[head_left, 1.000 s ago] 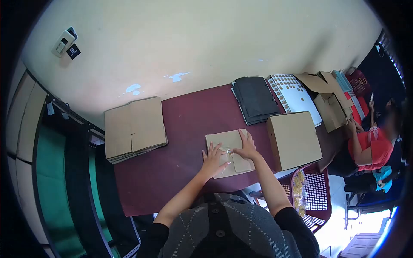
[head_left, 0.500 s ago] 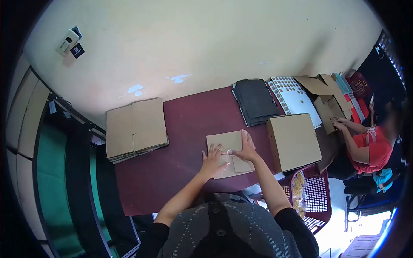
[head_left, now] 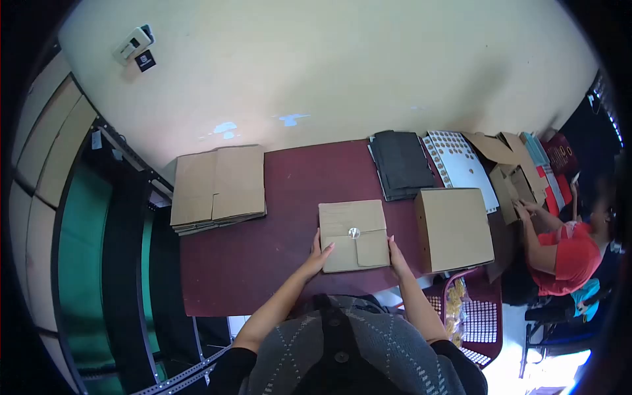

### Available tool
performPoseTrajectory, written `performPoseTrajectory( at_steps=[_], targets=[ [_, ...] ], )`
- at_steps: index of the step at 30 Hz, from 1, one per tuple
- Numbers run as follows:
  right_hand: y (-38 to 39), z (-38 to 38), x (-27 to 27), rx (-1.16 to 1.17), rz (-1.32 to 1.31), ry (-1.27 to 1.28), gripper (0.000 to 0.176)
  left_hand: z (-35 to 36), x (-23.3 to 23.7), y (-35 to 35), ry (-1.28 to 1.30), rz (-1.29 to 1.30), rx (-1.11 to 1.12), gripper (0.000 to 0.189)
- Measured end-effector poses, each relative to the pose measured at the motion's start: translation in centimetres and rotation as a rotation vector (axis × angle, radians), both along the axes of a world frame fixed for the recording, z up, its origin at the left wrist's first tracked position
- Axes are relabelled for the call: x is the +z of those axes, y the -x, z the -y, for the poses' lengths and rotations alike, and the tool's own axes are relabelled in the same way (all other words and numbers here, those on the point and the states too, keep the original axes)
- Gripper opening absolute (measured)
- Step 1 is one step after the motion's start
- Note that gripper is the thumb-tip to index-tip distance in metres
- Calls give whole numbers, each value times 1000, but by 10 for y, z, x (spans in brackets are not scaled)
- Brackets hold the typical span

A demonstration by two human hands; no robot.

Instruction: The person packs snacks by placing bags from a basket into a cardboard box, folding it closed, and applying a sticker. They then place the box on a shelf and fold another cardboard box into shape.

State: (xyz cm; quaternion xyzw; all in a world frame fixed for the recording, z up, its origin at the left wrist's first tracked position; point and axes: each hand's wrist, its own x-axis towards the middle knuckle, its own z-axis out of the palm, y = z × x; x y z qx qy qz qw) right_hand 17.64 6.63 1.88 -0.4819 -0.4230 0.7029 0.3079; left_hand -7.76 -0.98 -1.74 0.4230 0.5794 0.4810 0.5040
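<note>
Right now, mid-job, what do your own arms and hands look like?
The left hand and right hand are ungloved. The forearms are uncovered, with no watch, bracelet, cable or marking visible. Plain black short sleeves end around the elbows. Rings would be too small to make out.

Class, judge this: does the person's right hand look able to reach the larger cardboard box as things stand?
Probably yes: the right hand is at the right edge of the small package, and only bare tabletop shows between it and the larger box.
</note>
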Motion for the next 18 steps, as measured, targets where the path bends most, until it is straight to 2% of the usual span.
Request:
performPoseTrajectory(
  at_steps=[1,3,6,7,9,11,12,14,17,18],
  targets=[
    [7,2,16,33,-53,-23,59,1,10,0,5,-73,75,81],
    [18,-5,56,95,-57,-23,60,8,52,14,-30,15,94,82],
    [39,-18,104,235,-83,-242,64,35,137,35,-215,174,120,79],
    [47,-18,115,280,-96,-243,64,46,158,40,-245,246,134,77],
    [66,-18,136,344,-160,-519,71,70,194,42,-347,219,234,80],
    [87,-18,157,473,-222,-562,76,101,222,41,-456,38,357,88],
    [94,-10,156,541,-246,-574,78,117,233,33,-480,111,427,96],
    [108,6,155,695,-299,-593,82,147,248,16,-514,62,574,97],
    [104,44,129,999,-409,-604,87,217,232,-11,-513,-53,806,99],
    [110,59,123,1107,-456,-601,89,240,230,-29,-466,9,893,98]
  ],
)
